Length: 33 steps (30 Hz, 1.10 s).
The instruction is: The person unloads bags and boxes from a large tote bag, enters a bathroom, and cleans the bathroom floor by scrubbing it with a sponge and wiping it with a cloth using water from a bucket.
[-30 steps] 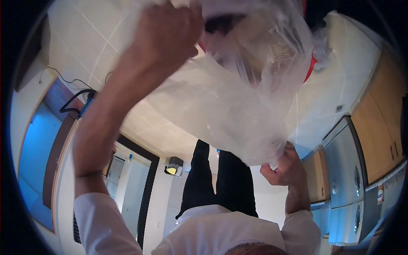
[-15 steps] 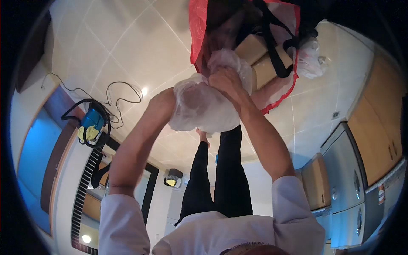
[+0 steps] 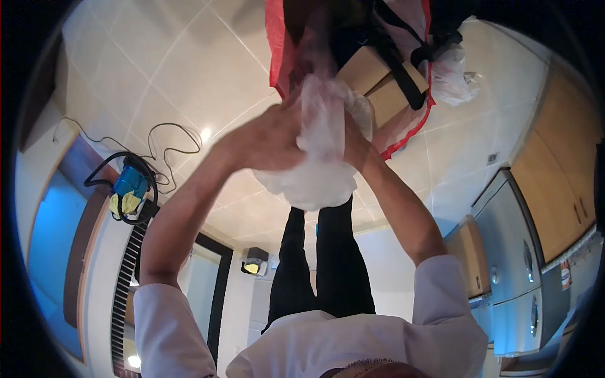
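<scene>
A translucent white plastic bag [image 3: 321,132] is stretched between my hands, with its fuller lower part [image 3: 309,189] hanging over my legs. My left hand [image 3: 274,135] grips the bag from the left side, its fingers blurred by motion. My right hand [image 3: 357,146] holds the bag from the right, and its fingers are mostly hidden behind the plastic. Just beyond the hands stands a large open bag with red edges [image 3: 275,50]. Cardboard boxes [image 3: 392,99] lie inside it, with a black strap [image 3: 403,82] across them.
A second white plastic bag [image 3: 452,77] rests on the tiled floor right of the red-edged bag. At the left are a blue vacuum cleaner [image 3: 130,183] with a black hose and a loose cord [image 3: 175,126]. A refrigerator [image 3: 510,252] and wooden cabinets [image 3: 548,170] line the right.
My left hand, formerly covered by the plastic, is now outside the bag and gripping it. The bag has gone from a spread, puffed shape to a narrow gathered upper part.
</scene>
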### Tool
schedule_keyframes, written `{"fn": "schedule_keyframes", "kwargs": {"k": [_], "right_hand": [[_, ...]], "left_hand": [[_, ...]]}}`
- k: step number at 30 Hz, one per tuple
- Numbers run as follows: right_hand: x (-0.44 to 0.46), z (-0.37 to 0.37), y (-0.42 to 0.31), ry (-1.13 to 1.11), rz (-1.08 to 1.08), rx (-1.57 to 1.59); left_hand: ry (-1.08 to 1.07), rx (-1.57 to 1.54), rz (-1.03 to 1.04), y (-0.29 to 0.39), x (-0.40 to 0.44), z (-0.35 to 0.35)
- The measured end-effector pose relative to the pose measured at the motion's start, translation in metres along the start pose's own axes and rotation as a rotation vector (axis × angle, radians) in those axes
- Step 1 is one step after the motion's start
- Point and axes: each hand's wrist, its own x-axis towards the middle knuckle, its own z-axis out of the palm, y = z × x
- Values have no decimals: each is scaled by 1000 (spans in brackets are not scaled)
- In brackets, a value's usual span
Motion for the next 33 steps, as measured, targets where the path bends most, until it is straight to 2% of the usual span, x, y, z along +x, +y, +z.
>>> {"fn": "schedule_keyframes", "kwargs": {"k": [2,3,4,5,6,8,9,10,11,13,14,15,16,17,19,20,22,24,26,27,29,30,32,33], "right_hand": [[9,-25,-18,-396,199,-247],[22,-45,-42,-416,332,-136],[21,-51,-45,-414,338,-134],[19,-56,-46,-283,307,-79],[17,-61,-46,-152,273,-23],[4,-86,-54,122,140,124],[-1,-96,-68,347,224,284],[-7,-105,-78,579,305,434],[-19,-114,-70,590,313,425],[-48,-125,-43,514,511,163],[-57,-117,-30,377,507,41],[-57,-108,-28,238,460,-194],[-58,-100,-23,97,409,-422],[-67,-89,-11,103,418,-412],[-89,-68,17,-122,454,-773],[-100,-66,25,-113,471,-775],[-113,-61,35,-347,876,-845],[-111,-63,54,-329,854,-847],[-97,-68,71,65,843,-603],[-90,-64,113,163,588,-643],[-97,-61,160,265,351,-690],[-88,-58,160,327,414,-607],[-70,-46,147,547,715,-215],[-61,-40,142,705,834,62]], "left_hand": [[56,292,92,-5,-1,30],[144,351,74,-5,0,38],[231,413,57,-3,3,42],[170,429,-111,-1,10,44],[160,433,-107,-5,13,37],[217,791,-115,-21,18,9],[378,798,-124,-39,24,-19],[556,908,39,-60,31,-62],[671,995,-59,-56,39,-107],[665,1032,-94,-36,49,-176],[661,1051,-112,-26,54,-211],[435,1078,-524,5,55,-226],[500,1128,-531,17,53,-229],[582,1147,-499,28,39,-220],[746,1118,-409,65,18,-185],[797,1065,-381,85,9,-162],[846,961,-318,124,5,-122],[828,829,-227,157,16,-82],[762,702,-121,178,34,-44],[719,646,-79,183,44,-28],[637,600,14,176,69,-3],[613,624,68,160,80,8],[633,769,217,113,101,33],[559,766,139,88,103,39]]}}
